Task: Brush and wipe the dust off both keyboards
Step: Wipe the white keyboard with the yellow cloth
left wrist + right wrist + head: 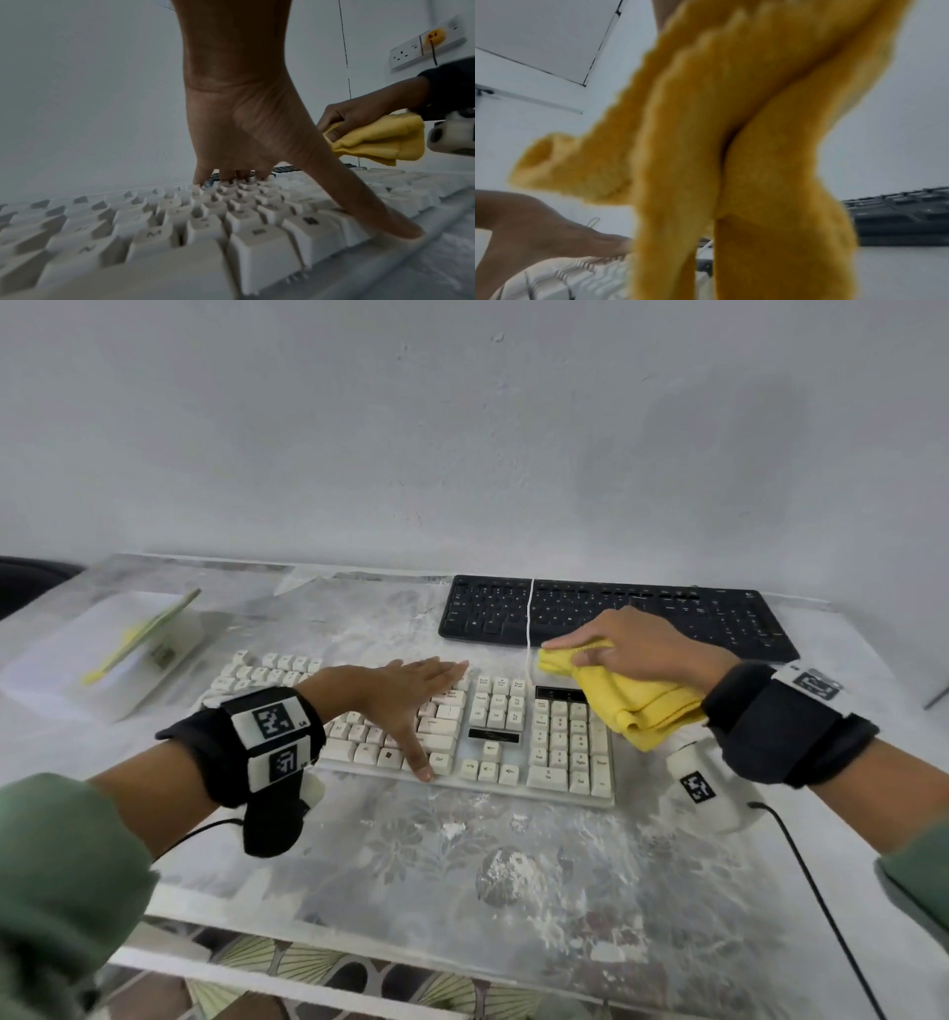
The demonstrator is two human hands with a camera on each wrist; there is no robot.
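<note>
So your left hand (405, 690) has its fingers (226, 176) straight and spread, tips pressing the keys of the white keyboard (513, 742), thumb splayed down to its front edge; it's bracing, not gripping. Your right hand (642, 644) has its fingers curled round the bunched yellow cloth (637, 706), pinching it against the thumb, held above the number pad, not yet touching the keys as far as the left wrist view shows. The white keyboard sits mid-bench, the black keyboard (616, 613) behind it along the back edge, right of centre. A white cable (530, 618) runs across the black keyboard. A green-handled brush (138, 634), probably, lies on a white box (77, 675) near the left edge. White dust is smeared over the bench (462, 865).

Likely step: wiping the white keyboard. Risks: loose cloth folds dangling below your fist could snag a keycap or drag the cable; wiping toward the dusty bench just re-spreads powder; a light brace lets the keyboard slide.
</note>
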